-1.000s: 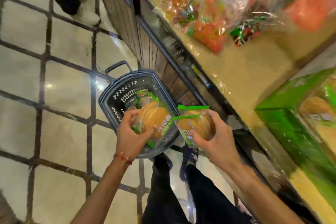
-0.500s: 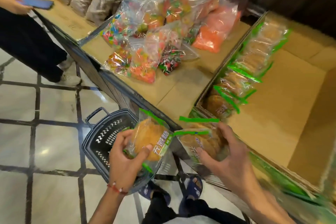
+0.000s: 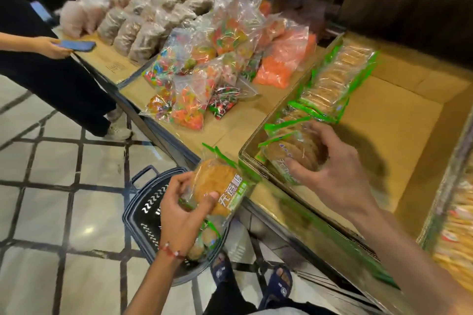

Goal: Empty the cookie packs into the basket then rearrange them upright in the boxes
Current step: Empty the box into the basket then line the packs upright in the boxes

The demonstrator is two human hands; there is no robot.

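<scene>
Placement has begun: the right hand (image 3: 332,174), fingers curled round a cookie pack (image 3: 291,153), has moved from above the basket (image 3: 143,215) into the cardboard box (image 3: 399,135) right of centre, against the upright row of packs (image 3: 330,87). The left hand (image 3: 179,215) grips a second cookie pack (image 3: 217,184) over the basket, lower centre, likely next in.
</scene>
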